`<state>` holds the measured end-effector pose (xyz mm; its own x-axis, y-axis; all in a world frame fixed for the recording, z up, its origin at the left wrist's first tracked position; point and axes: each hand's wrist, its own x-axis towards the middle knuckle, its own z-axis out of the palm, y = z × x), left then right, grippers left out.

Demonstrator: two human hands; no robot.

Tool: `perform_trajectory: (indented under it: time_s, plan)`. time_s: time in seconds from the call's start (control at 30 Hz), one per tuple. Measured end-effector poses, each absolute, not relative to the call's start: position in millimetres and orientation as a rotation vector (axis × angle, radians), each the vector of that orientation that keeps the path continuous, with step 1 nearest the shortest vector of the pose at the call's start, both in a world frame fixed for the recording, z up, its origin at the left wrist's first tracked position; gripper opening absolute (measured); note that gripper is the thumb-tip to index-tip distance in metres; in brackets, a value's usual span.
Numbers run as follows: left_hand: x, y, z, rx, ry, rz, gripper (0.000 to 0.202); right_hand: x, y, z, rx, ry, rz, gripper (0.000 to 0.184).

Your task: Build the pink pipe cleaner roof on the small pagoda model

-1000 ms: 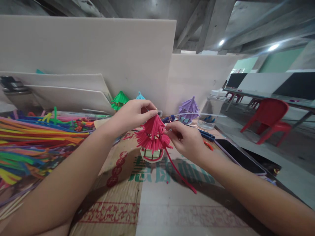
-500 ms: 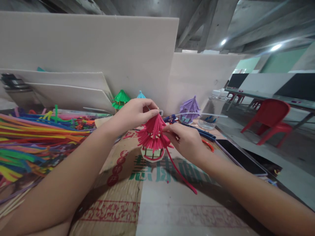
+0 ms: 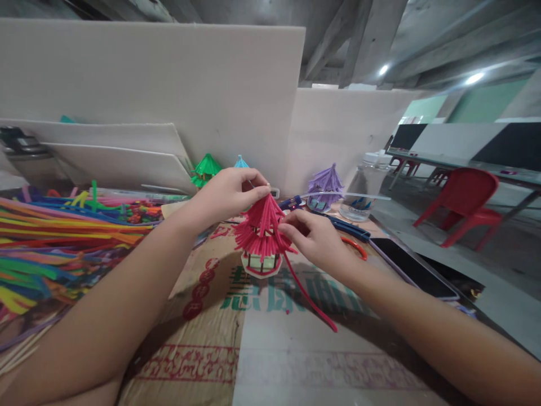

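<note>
A small red pavilion model (image 3: 262,231) with a two-tiered roof of pipe cleaners stands upright on a pale octagonal base. My left hand (image 3: 239,192) pinches the roof's tip from above. At the right side of the roof, my right hand (image 3: 315,234) has its thumb and forefinger closed against the upper tier's edge; whatever lies between the fingertips is too small to make out. A loose red pipe cleaner (image 3: 310,301) trails from under the lower roof's right side onto the cardboard (image 3: 203,332).
Bundles of coloured pipe cleaners (image 3: 63,242) lie at left. Behind are a green pavilion (image 3: 207,168), a blue roof (image 3: 240,162), a purple pavilion (image 3: 325,183) and a clear bottle (image 3: 361,189). A phone (image 3: 412,268), dark blue pliers (image 3: 350,228) and an orange handle (image 3: 355,248) lie at right.
The view has shifted very slightly. My right hand's fingers have moved a little on the roof's right edge; my left hand keeps its pinch on the tip.
</note>
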<state>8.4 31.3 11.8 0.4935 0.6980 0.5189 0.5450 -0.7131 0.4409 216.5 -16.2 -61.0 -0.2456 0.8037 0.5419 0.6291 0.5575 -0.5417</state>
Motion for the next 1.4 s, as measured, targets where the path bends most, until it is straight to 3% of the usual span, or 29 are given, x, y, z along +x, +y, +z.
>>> perform_trajectory:
  time_s: [0.13, 0.23, 0.63, 0.77, 0.87, 1.07, 1.4]
  plan:
    - [8.0, 31.6, 11.9, 2.499, 1.064, 1.021, 0.027, 212.9, -12.8, -59.3, -1.201, -1.913, 0.628, 0.02]
    - [8.8, 30.6, 12.4, 2.491, 1.064, 1.013, 0.027, 210.0, -11.8, -58.9, -1.203, -1.889, 0.717, 0.021]
    - [11.3, 20.0, 10.2, 2.491, 0.968, 0.895, 0.025, 215.6, -15.5, -54.1, -1.119, -1.88, 0.536, 0.027]
    - [12.7, 25.8, 6.3, 2.383, 0.866, 0.876, 0.023, 223.1, -19.0, -42.4, -1.118, -1.873, 0.412, 0.019]
    - [14.7, 30.1, 3.4, 2.326, 0.795, 0.875, 0.026, 226.8, -19.9, -38.3, -1.118, -1.889, 0.317, 0.014]
    - [15.9, 28.7, 2.7, 2.347, 0.792, 0.808, 0.037, 225.3, -16.0, -43.4, -1.185, -1.896, 0.25, 0.024]
    - [18.2, 30.1, -0.1, 2.405, 0.776, 0.849, 0.037, 221.3, -10.4, -50.0, -1.14, -1.915, 0.177, 0.021]
